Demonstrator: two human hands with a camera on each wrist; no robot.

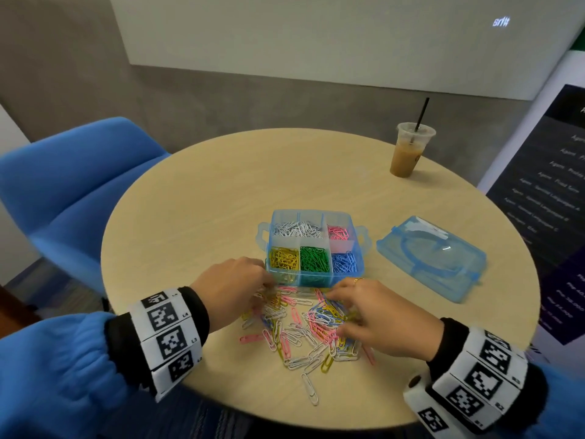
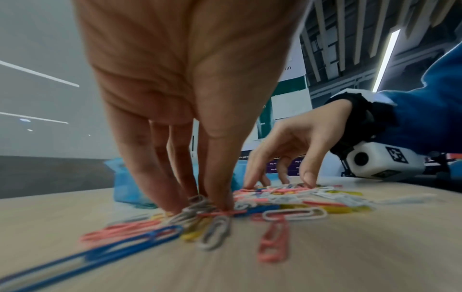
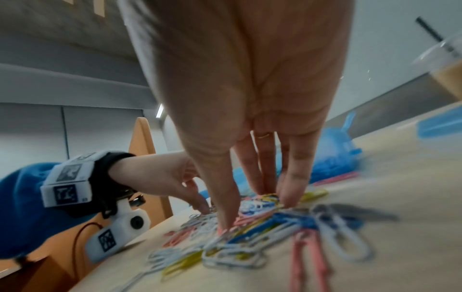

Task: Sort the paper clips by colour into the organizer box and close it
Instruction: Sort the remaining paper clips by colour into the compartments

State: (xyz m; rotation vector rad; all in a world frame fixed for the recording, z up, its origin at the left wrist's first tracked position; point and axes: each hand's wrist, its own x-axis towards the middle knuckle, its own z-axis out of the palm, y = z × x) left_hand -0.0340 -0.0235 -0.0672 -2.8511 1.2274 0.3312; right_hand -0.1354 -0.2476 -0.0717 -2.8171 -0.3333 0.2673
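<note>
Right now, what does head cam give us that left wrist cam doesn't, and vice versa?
Head only: the organizer box compartments with white, pink, yellow, green and blue clips sorted, its lid lying off to the right, and the iced drink.

Left wrist only: left fingertips pressing down among the clips, and the right wrist camera.

Both: left hand, right hand, the loose clip pile on the table.

One organizer box [image 1: 315, 248] with six compartments was counted just beyond the two hands [image 1: 232, 288], five of them filled. One lid [image 1: 430, 258] and one cup [image 1: 410, 150] were seen beyond the right hand [image 1: 380, 315]. Loose clips [image 1: 304, 331] under the hands were too many to count.
</note>
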